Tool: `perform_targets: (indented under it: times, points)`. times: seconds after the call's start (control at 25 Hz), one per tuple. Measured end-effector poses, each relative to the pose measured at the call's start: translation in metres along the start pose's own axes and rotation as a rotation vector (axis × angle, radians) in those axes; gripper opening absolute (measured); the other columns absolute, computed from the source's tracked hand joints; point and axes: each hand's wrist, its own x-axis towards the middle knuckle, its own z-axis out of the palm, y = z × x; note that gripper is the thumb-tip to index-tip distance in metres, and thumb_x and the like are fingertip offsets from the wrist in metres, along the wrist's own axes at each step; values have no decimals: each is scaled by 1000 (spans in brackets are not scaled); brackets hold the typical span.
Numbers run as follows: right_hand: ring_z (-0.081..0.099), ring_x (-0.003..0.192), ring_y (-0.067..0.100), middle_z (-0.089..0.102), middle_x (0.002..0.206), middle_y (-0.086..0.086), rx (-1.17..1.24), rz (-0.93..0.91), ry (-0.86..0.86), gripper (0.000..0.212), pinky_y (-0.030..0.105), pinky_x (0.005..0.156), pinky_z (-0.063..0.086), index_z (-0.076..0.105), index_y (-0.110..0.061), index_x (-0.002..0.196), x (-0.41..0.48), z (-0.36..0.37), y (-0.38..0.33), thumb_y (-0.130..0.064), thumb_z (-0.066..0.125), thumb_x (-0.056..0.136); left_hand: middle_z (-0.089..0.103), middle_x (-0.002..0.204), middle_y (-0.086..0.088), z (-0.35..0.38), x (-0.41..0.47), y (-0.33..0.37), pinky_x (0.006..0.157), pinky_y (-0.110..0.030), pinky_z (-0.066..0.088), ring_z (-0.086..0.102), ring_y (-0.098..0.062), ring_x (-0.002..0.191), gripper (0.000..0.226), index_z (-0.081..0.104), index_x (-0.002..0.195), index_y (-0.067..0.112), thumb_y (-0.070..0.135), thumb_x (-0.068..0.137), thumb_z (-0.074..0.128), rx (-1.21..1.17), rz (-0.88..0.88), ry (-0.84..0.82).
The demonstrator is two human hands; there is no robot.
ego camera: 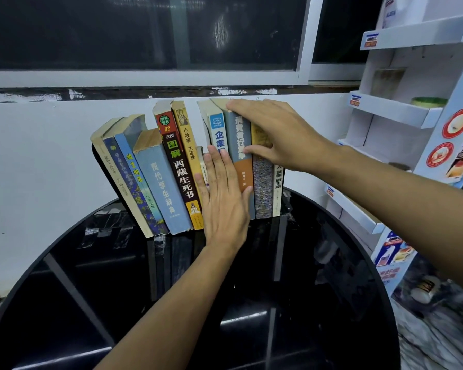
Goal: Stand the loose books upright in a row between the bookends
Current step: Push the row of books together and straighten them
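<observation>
At the far edge of the round black worktop, against the white wall, stood the row of books. Eleven spines showed, as near as could be counted, the left ones leaning on one black bookend. Your left hand lay flat, fingers straight, on the middle spines. Your right hand gripped the grey-blue book from above, thumb on its spine.

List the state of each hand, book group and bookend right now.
Left hand, flat, pressing spines mid-row.
Right hand, grips top of grey-and-orange book.
Grey-and-orange book, upright in row.
Left-side books, leaning left onto black bookend.
Black bookend, standing, bearing the leaning books.
Right-end books, upright.
</observation>
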Motion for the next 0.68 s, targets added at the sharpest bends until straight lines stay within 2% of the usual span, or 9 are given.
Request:
perform_targets:
  times: [0.2, 0.48, 0.68]
  points:
    - [37, 144, 20, 40, 158, 1, -3, 12, -1, 83, 38, 117, 26, 35, -16, 154, -1, 0, 0, -31, 78, 85, -26, 161, -14, 1, 0, -2, 123, -50, -10, -22, -27, 152, 83, -19, 154, 6, 44, 106, 37, -1, 11, 4]
    - [36, 145, 19, 37, 160, 0, 6, 30, -15, 84, 40, 118, 28, 31, -19, 155, -2, 0, -3, -32, 77, 86, -26, 162, -13, 1, 0, -3, 123, -50, -9, -20, -28, 152, 85, -21, 154, 7, 43, 106, 40, -13, 16, 6]
    - [30, 148, 17, 27, 164, 0, 5, -27, -129, 90, 40, 120, 28, 22, -18, 159, -1, -14, 9, -36, 74, 88, -28, 162, -11, -3, -3, -3, 123, -51, -10, -24, -25, 151, 84, -20, 154, 9, 40, 106, 41, -60, 21, -2]
